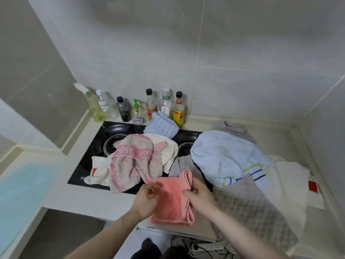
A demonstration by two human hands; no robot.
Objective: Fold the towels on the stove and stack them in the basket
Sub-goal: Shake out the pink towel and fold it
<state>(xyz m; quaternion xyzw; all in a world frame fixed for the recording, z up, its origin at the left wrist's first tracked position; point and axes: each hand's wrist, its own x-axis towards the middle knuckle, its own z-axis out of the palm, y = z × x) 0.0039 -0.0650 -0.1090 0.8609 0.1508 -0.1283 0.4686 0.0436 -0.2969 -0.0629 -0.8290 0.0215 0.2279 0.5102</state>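
A coral-pink towel (170, 200), folded into a narrow strip, lies at the counter's front edge. My left hand (146, 200) pinches its left edge. My right hand (198, 196) grips its doubled right side. Behind it, on the black stove (87, 165), lie a worn pink patterned towel (134, 157), a cream towel (166, 146) and a blue striped towel (161, 125). A light blue towel (224, 156) with coloured stripes, a grey waffle towel (250, 208) and a white towel (287, 186) with a red tag spread over the counter to the right. No basket is in view.
Several bottles (151, 106) and a spray bottle (92, 104) stand along the back wall behind the stove. A pale blue surface (20, 193) lies on the lower counter at left. A power strip and cables (205, 246) lie on the floor below the counter edge.
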